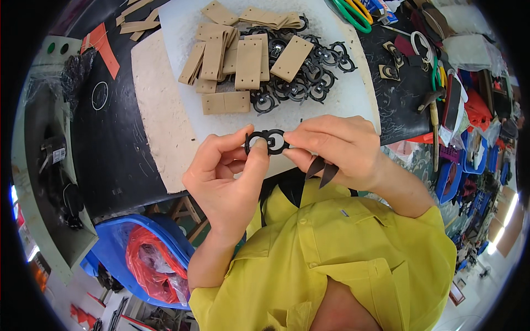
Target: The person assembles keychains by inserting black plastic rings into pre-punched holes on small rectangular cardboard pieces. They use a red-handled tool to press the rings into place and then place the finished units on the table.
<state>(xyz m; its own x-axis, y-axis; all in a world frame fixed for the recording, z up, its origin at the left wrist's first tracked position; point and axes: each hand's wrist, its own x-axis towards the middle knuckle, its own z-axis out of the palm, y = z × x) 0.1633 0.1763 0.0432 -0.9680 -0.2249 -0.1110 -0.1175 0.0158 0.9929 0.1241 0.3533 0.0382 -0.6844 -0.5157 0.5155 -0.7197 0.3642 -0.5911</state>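
A black double-ring buckle [270, 142] is held up over the near part of the white board. My left hand [226, 171] pinches it from the left, the thumb pressed on its middle. At the buckle's right ring, the fingertips of my right hand [337, 143] are closed on the edge. Two dark pointed blades [322, 170], like those of small snips, stick out below the right palm; their other end is hidden in the hand. Beyond my hands lie tan rectangular tabs [248, 63] with small holes, stacked and scattered beside and over a heap of similar black buckles [313, 77].
The white board [182, 105] rests on a black-topped table [127, 160]. A blue bin [110, 243] with red and clear plastic bags stands below left. To the right are a hammer [434, 118], green cord [351, 15] and blue trays [450, 179]. A grey metal frame [38, 149] borders the left.
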